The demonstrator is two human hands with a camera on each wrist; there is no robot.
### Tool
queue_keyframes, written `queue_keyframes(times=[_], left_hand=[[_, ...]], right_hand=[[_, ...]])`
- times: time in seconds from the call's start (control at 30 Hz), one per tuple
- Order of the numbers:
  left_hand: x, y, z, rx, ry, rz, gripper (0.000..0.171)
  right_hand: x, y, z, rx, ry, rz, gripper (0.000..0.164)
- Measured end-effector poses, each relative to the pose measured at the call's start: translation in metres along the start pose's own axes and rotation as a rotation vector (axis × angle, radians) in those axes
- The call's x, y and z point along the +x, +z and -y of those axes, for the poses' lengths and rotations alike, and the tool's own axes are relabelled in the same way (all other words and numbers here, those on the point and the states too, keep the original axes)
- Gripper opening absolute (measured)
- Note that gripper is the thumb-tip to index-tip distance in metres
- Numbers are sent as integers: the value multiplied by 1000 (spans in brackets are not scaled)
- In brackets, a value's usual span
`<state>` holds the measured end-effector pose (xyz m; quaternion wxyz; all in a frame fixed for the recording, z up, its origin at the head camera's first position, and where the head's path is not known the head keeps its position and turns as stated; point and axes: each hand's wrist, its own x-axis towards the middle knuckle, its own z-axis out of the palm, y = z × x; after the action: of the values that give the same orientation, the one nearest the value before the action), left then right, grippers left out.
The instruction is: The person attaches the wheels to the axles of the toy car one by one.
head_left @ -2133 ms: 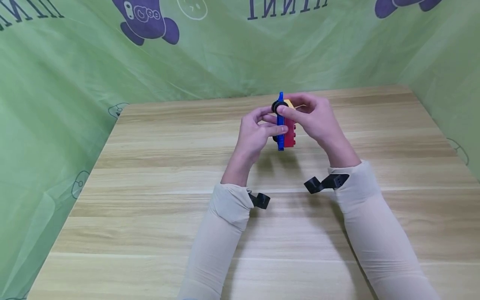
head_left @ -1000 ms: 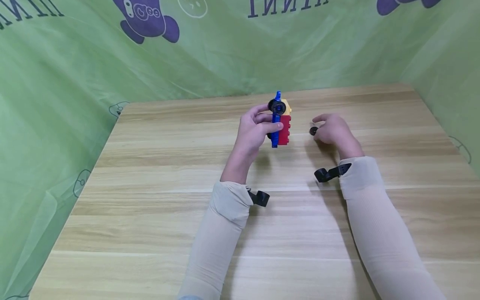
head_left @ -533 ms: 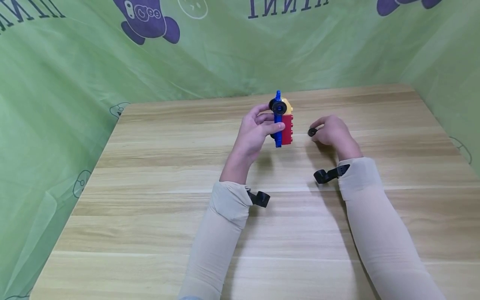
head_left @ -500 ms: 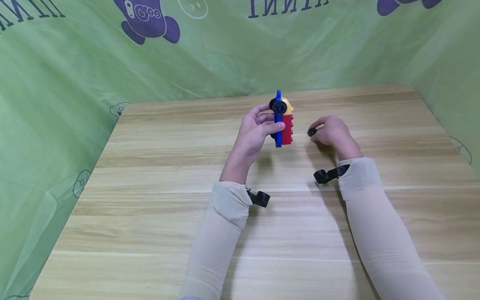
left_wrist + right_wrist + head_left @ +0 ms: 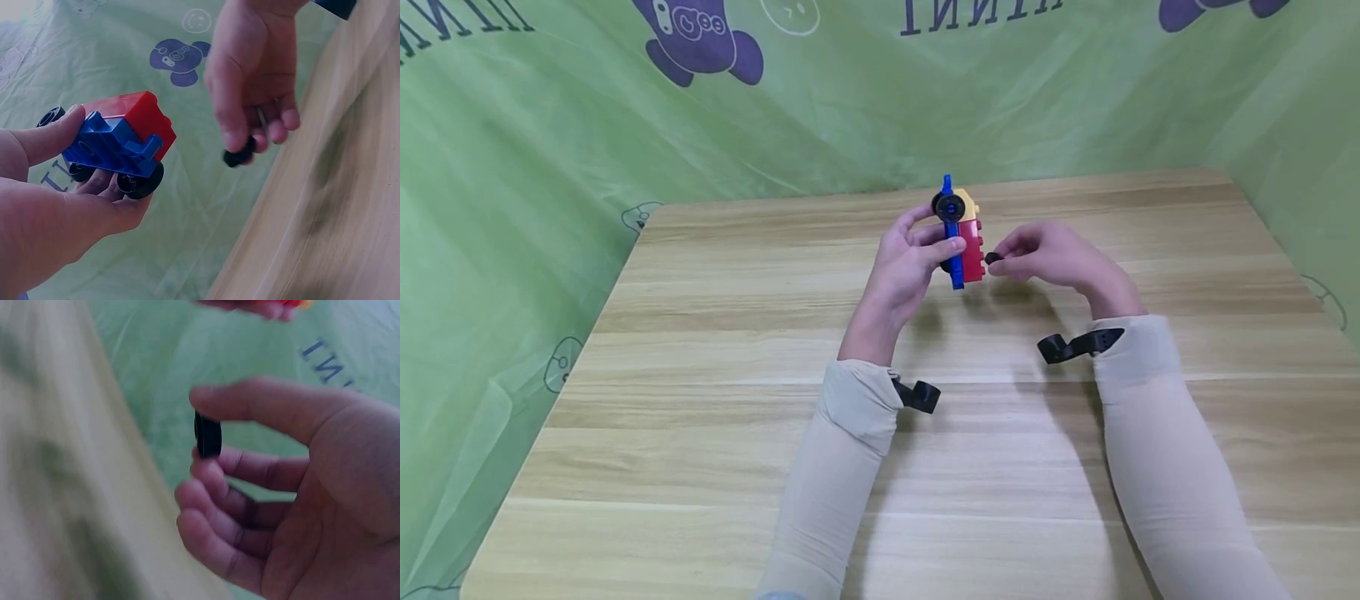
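My left hand (image 5: 901,257) grips a toy car (image 5: 972,252) above the table, thumb on one side and fingers behind it. The car has a blue base (image 5: 100,144) with red and yellow bricks on top. Black wheels (image 5: 142,182) sit on the base, and a bare blue peg (image 5: 150,147) sticks out at one corner. Just right of the car, my right hand (image 5: 1051,254) pinches a small loose black wheel (image 5: 209,434) between thumb and fingertips. In the head view this wheel is close to the red brick's studs; the left wrist view shows a gap between wheel and car.
Beneath both hands is a wooden table (image 5: 700,450). A green printed cloth (image 5: 850,117) hangs behind it and along the sides. Black wrist cameras (image 5: 1081,344) stick out from both sleeves.
My right hand left the car, took a black wheel from the table at the right, and carried it up and left toward the car. My left hand has kept its grip, barely moving.
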<state>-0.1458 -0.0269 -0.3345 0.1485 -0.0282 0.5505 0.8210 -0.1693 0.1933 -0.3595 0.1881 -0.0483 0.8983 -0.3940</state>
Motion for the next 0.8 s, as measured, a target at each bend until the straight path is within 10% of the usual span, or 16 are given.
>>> queue_keyframes(times=[0.8], left_hand=[[0,2,-3,-83,89,-63,55]], right_hand=[[-51,-9,58,-1,-312,-82,35]])
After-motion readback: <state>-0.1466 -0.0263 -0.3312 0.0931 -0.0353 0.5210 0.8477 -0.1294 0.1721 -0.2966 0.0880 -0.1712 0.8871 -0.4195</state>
